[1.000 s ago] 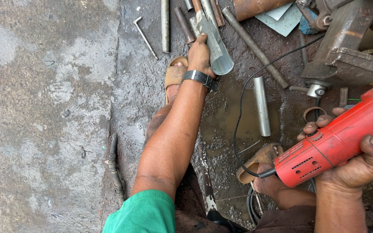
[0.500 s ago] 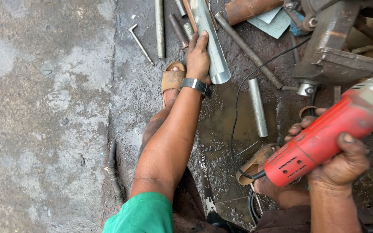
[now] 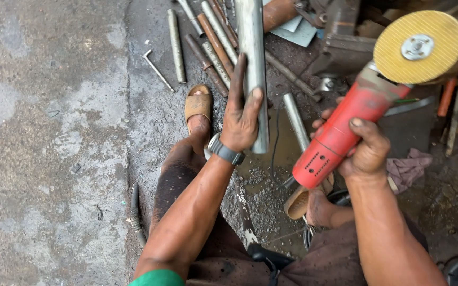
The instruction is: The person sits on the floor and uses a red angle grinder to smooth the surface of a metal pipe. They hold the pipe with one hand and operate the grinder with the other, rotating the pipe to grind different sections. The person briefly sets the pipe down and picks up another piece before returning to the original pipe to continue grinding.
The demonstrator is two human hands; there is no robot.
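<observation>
1. The far-left part of the scene is bare concrete floor [image 3: 43, 148], grey, blotchy and rough. It is the widest open room in view, and only small chips lie on it.
2. At the near edge of that floor, a short ribbed black hose end [image 3: 135, 214] lies just beside the person's left leg.
3. Farther off, a small bent metal key [image 3: 156, 70] lies alone, and a straight grey rod [image 3: 176, 45] lies just to its right.
4. A cluster of rods [image 3: 213, 42], some rusty brown and some dull grey, fans out on the dark wet ground beyond a tan sandal [image 3: 197, 104] worn on the left foot.
5. The left hand [image 3: 241, 114] is closed around a smooth steel pipe [image 3: 251, 58]. The thumb is on its right side and one finger is stretched up along it. The pipe runs from the top edge of the frame down to just past the wrist, which bears a dark wristwatch [image 3: 226, 152].
6. A shorter grey tube [image 3: 296, 114] lies on the wet ground between the two hands.
7. The right hand [image 3: 366, 153] is wrapped tightly around the red plastic body of an angle grinder [image 3: 345, 127]. Its yellow ribbed disc [image 3: 419, 46] faces up at the far right, clear of the pipe.
8. A pinkish rag [image 3: 409, 168] lies just right of that hand. Beyond it, scrap metal crowds the far-right corner.
</observation>
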